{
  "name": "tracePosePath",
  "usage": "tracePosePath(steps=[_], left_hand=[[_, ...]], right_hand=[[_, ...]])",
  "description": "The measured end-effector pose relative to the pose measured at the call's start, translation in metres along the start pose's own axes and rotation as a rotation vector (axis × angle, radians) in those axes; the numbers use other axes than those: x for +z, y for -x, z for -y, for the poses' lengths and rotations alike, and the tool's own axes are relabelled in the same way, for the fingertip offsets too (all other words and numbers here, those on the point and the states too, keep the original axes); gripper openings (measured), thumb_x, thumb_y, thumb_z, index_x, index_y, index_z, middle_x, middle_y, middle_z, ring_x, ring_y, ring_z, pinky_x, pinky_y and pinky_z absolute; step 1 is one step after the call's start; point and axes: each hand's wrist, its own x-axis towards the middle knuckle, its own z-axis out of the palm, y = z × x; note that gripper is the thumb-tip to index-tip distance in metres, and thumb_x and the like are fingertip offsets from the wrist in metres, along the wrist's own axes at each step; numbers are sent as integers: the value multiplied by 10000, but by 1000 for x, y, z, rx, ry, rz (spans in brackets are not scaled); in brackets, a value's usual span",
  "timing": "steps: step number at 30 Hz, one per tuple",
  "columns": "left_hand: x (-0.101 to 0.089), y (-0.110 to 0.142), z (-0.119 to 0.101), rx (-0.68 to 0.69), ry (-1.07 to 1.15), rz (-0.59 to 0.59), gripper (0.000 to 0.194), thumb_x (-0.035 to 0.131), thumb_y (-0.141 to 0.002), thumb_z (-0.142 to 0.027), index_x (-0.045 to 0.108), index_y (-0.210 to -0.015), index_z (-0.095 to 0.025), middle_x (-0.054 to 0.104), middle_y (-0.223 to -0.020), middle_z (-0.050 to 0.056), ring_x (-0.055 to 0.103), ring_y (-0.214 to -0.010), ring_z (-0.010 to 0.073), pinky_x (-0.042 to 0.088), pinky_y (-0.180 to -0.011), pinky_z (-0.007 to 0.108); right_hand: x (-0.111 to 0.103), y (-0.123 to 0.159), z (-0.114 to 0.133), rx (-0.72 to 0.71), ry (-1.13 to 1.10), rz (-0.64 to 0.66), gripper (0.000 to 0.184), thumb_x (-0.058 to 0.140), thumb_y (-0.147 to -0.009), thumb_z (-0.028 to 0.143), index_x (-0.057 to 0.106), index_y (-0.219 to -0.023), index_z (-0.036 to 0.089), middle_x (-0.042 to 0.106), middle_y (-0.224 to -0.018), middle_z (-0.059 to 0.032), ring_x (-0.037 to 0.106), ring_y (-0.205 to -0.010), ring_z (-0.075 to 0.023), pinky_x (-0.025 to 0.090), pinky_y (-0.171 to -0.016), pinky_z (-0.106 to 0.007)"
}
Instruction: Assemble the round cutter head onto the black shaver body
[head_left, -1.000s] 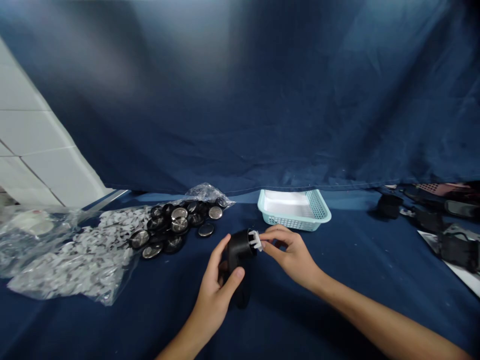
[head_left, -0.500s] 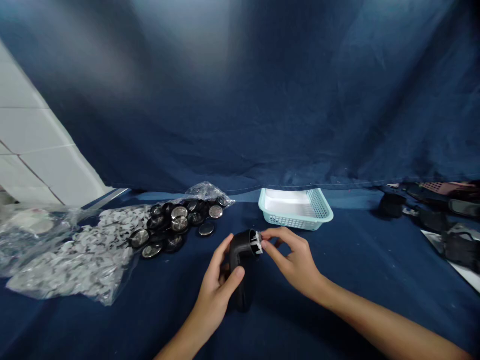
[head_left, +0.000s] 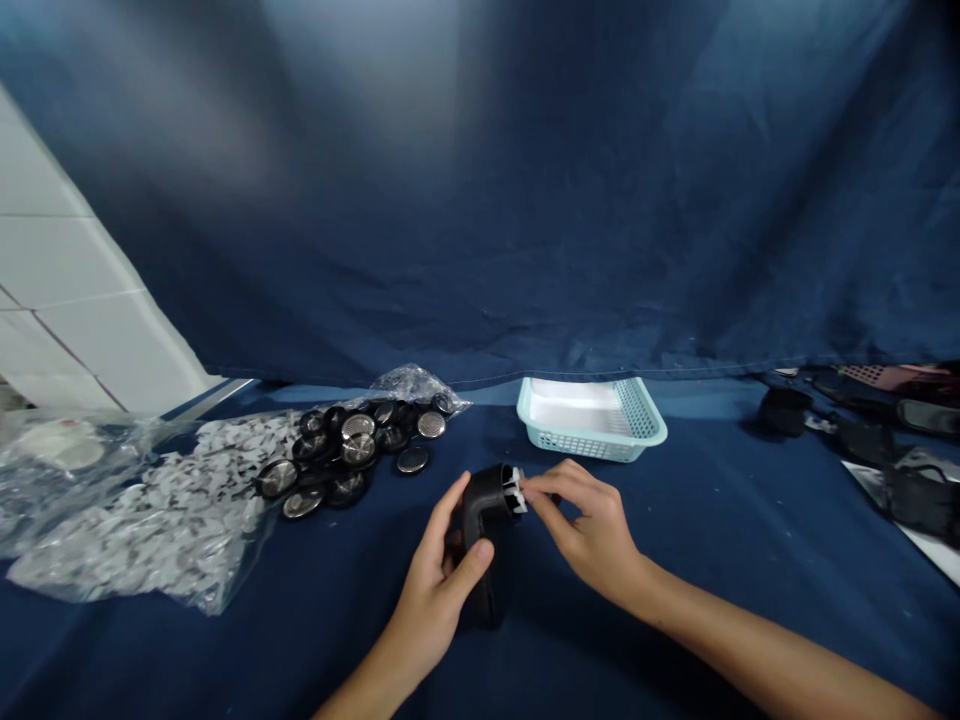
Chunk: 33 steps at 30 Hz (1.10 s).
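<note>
My left hand [head_left: 442,580] is closed round a black, elbow-shaped plastic housing [head_left: 484,497], thumb on the near side and fingers behind. The housing's round open end faces right, and its long leg points down toward the cloth. In that opening sits a small white pronged plastic piece [head_left: 515,490], partly sticking out. My right hand [head_left: 589,515] pinches at the outer edge of the white piece with thumb and forefinger. The fingertips hide part of the piece, so how deep it sits I cannot tell.
Left of my hands lies a clear bag of white plastic pieces [head_left: 172,520], beside a heap of round black caps with silvery mesh faces [head_left: 358,448]. A light-blue basket [head_left: 592,445] stands behind. Dark items [head_left: 922,500] lie at far right; a blue curtain [head_left: 480,200] hangs behind.
The housing and my left hand have shifted slightly right and down. My right fingers have turned a little at the white piece, which shows at a different angle.
</note>
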Motion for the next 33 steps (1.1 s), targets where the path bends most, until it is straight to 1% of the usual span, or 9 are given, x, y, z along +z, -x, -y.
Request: tracePosePath(steps=[4, 8, 12, 15, 17, 19, 22, 27, 33], left_hand=[[0, -1, -1, -22, 28, 6, 659, 617, -869, -457, 342, -1450, -311, 370, -1515, 34, 346, -1393, 253, 303, -1156, 383], [-1, 0, 3, -70, 112, 17, 646, 620, -875, -450, 338, -1448, -355, 373, -1513, 20, 370, -1377, 251, 266, -1168, 414], [0, 1, 1, -131, 205, 30, 631, 628, -874, -443, 354, -1438, -376, 393, -1502, 10, 330, -1400, 261, 209, -1184, 444], [2, 1, -4, -224, 320, 39, 661, 638, -862, -451, 349, -1449, -355, 421, -1484, 35, 344, -1391, 283, 242, -1169, 453], [3, 2, -6, -276, 385, 47, 661, 634, -865, -449, 340, -1450, -366, 434, -1474, 34, 370, -1375, 283, 264, -1158, 448], [2, 2, -7, -273, 378, 45, 634, 626, -874, -440, 347, -1440, -386, 420, -1486, 13, 354, -1387, 267, 242, -1169, 430], [0, 1, -4, -194, 251, 36, 636, 634, -869, -435, 350, -1437, -389, 385, -1509, -3, 313, -1410, 251, 207, -1186, 396], [-5, -2, 6, -32, 71, 37, 682, 646, -859, -424, 321, -1456, -360, 404, -1491, 17, 395, -1360, 242, 320, -1139, 347], [-4, 2, 12, 92, -66, 23, 649, 614, -892, -373, 301, -1460, -336, 410, -1473, 51, 401, -1355, 250, 285, -1161, 419]], right_hand=[[1, 0, -1, 5, 2, 7, 136, 574, -919, 162, 703, -941, 200, 644, -771, -28, 575, -738, -163, 478, -680, -323], [1, 0, -1, -24, 13, 2, 132, 577, -917, 149, 699, -943, 192, 633, -751, -28, 565, -719, -159, 475, -669, -322], [1, 2, -7, -113, 23, 4, 162, 570, -907, 92, 687, -974, 183, 646, -792, -39, 569, -738, -155, 486, -686, -319], [2, 2, -14, -212, 22, -15, 212, 556, -900, 56, 682, -1016, 181, 651, -825, -53, 571, -751, -156, 490, -691, -317], [2, 2, -15, -239, 17, -26, 216, 551, -902, 57, 684, -1021, 179, 650, -822, -54, 567, -742, -155, 487, -689, -316], [2, 0, -12, -193, 21, -18, 186, 554, -907, 81, 692, -990, 173, 645, -794, -50, 559, -720, -152, 480, -677, -311], [1, -1, -3, -39, 25, -2, 145, 568, -912, 145, 710, -906, 171, 631, -732, -37, 555, -685, -151, 462, -639, -299], [1, 3, 6, 188, -42, -6, 141, 595, -894, 205, 733, -866, 209, 644, -731, -13, 577, -641, -132, 456, -605, -267], [3, 4, 9, 407, -236, 15, 148, 630, -862, 298, 732, -861, 191, 694, -829, -47, 649, -746, -175, 547, -639, -284]])
